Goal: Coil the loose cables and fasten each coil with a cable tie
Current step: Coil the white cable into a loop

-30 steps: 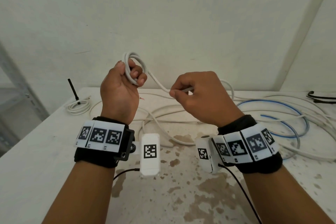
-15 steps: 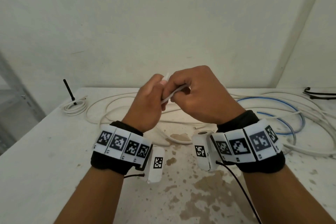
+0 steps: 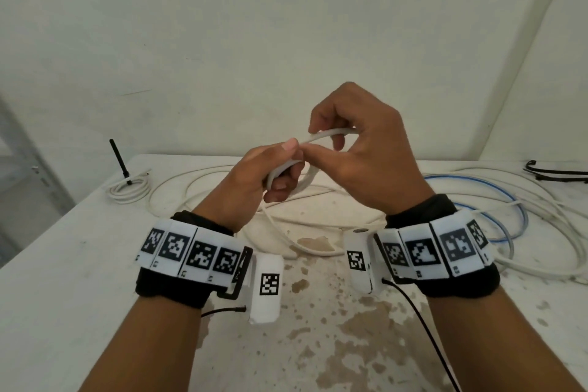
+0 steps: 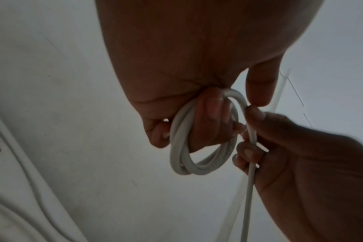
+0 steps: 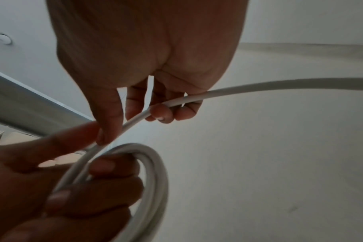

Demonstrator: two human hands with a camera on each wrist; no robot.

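Note:
Above the table my left hand [image 3: 270, 169] grips a small coil of white cable [image 4: 184, 157], its fingers curled through the loops [image 5: 155, 172]. My right hand [image 3: 346, 137] is just right of it and a little higher, pinching the running strand of the same white cable [image 3: 324, 135] between thumb and fingers [image 5: 160, 113]. That strand [image 5: 280, 85] trails off to the right and down to the table. The rest of the loose white cable [image 3: 197, 178] lies in wide loops on the tabletop behind my hands.
A finished white coil [image 3: 129, 189] bound with a black cable tie [image 3: 119, 157] lies at the table's back left. Blue cable [image 3: 496, 188] and more white cable [image 3: 541, 210] sprawl at the right. Black ties [image 3: 553, 173] lie far right. The stained table [image 3: 318, 344] meets a wall behind.
My left hand came down and rightward with the coil to meet the right hand. The right hand has since risen a little, laying the strand over the coil.

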